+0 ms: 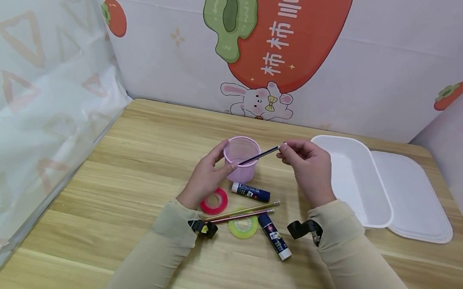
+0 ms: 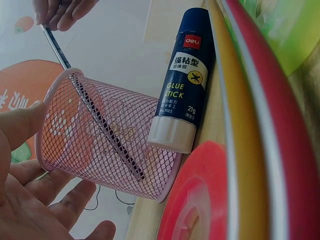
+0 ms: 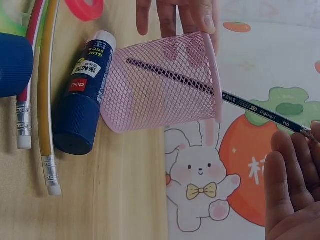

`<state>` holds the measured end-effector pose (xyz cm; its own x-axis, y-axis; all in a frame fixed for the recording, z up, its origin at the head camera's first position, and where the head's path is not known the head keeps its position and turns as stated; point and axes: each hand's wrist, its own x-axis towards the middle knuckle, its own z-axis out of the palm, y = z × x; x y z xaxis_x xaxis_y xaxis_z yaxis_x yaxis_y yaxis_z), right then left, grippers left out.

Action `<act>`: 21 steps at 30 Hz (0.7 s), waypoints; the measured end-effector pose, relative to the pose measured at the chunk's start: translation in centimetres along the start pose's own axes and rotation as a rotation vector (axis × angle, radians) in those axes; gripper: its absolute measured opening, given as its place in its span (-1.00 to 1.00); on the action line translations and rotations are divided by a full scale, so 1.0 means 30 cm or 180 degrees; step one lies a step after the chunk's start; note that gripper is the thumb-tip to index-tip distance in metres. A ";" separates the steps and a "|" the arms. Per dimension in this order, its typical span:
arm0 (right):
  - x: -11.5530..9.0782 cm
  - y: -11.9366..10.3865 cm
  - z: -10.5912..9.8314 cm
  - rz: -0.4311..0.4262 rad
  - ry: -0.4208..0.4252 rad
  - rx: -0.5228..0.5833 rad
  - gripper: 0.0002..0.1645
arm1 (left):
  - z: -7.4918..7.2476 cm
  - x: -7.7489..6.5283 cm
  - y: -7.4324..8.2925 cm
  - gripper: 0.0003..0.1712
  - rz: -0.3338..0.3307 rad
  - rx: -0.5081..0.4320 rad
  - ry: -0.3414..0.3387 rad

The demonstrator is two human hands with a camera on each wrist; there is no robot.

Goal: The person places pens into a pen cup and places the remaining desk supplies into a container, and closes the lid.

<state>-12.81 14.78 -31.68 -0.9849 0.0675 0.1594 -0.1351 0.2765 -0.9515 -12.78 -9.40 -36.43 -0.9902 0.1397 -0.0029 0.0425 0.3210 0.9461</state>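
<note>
A pink mesh pen cup (image 1: pixel 239 173) stands on the table, its mouth up. My left hand (image 1: pixel 207 176) holds it at the rim, thumb on the near side and fingers round the left. Up at the cup's right, my right hand (image 1: pixel 308 169) pinches a dark pencil (image 1: pixel 265 153) by its eraser end. The pencil slants down over the rim, and its lower part shows through the mesh (image 2: pixel 112 131) in the left wrist view. One blue glue stick (image 1: pixel 250 192) lies right by the cup's base.
Nearer me lie a red tape roll (image 1: pixel 222 203), a yellow-green tape roll (image 1: pixel 244 233), a gold pencil (image 1: pixel 246 210), a red pencil (image 1: pixel 230 218) and another glue stick (image 1: pixel 274 236). On the right, a white tub (image 1: pixel 347 185) overlaps a white lid (image 1: pixel 420 202). A printed cloth (image 1: pixel 159 61) hangs behind.
</note>
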 end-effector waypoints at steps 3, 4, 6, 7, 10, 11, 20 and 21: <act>0.001 0.006 0.004 0.0011 -0.0016 -0.0019 -0.63 | 0.000 0.000 0.001 -0.19 -0.0016 0.0001 -0.0004; 0.001 0.007 0.005 0.0016 -0.0024 -0.0027 -0.63 | 0.000 -0.001 0.001 -0.19 -0.0021 0.0005 -0.0001; 0.000 0.011 0.008 0.0031 -0.0041 -0.0044 -0.63 | 0.000 -0.002 0.002 -0.19 -0.0019 0.0018 0.0002; -0.001 0.012 0.009 0.0040 -0.0043 -0.0061 -0.63 | 0.000 -0.003 0.003 -0.19 -0.0016 0.0020 0.0004; -0.005 0.015 0.010 0.0079 -0.0042 -0.0098 -0.61 | 0.000 -0.003 0.002 -0.20 0.0020 0.0025 0.0003; -0.006 0.015 0.010 0.0091 -0.0040 -0.0114 -0.60 | 0.000 -0.003 0.001 -0.20 0.0030 0.0025 0.0001; -0.006 0.023 0.012 0.0091 -0.0052 -0.0124 -0.61 | 0.002 0.001 -0.005 -0.19 0.0080 0.0043 -0.0008; -0.006 0.025 0.012 0.0080 -0.0052 -0.0118 -0.61 | 0.002 0.001 -0.006 -0.19 0.0080 0.0046 -0.0012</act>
<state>-12.76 14.64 -32.50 -0.9896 0.0594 0.1311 -0.1065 0.3103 -0.9447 -12.81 -9.41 -36.62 -0.9883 0.1513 0.0197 0.0694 0.3308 0.9411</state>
